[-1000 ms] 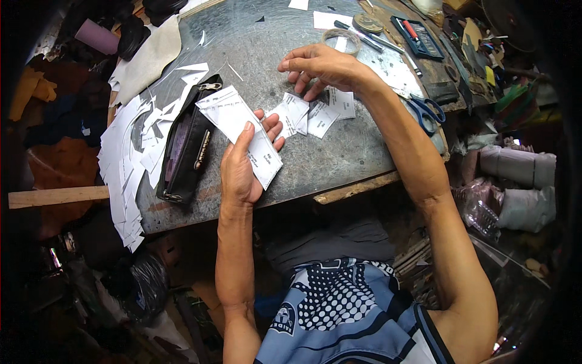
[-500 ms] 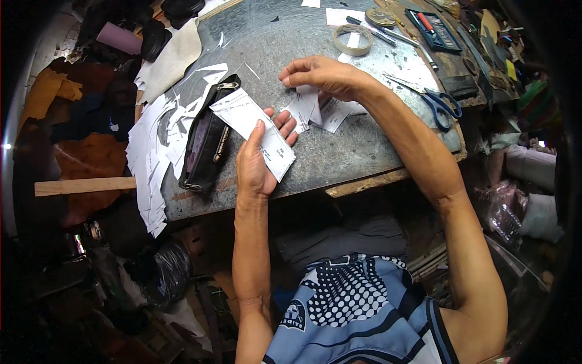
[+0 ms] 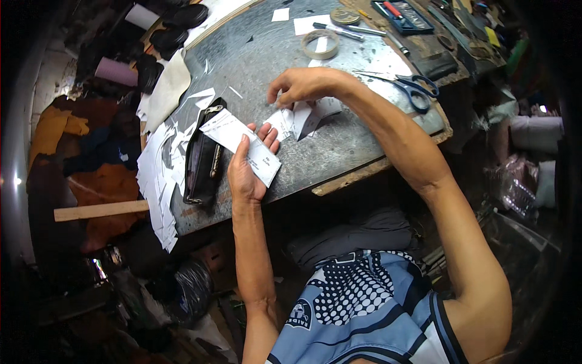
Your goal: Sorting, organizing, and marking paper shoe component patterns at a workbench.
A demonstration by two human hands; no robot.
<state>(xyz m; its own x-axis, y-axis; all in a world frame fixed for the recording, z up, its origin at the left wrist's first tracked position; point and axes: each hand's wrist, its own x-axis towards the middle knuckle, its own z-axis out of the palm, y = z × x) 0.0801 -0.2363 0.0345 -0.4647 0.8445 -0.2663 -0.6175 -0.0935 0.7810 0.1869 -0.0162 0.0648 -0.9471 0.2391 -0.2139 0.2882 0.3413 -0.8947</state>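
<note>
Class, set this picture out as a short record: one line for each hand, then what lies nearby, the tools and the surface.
Left hand: holding white slips, thumb on top
Right hand: over loose slips, grip unclear
Left of left hand: black pouch, open; beyond it, paper scraps
Beyond right hand: tape roll, pens
Right of right hand: scissors
Surface: worn grey table

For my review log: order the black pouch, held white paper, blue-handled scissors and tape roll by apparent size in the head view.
1. Black pouch and held white paper: too alike to rank
2. Blue-handled scissors
3. Tape roll
</note>
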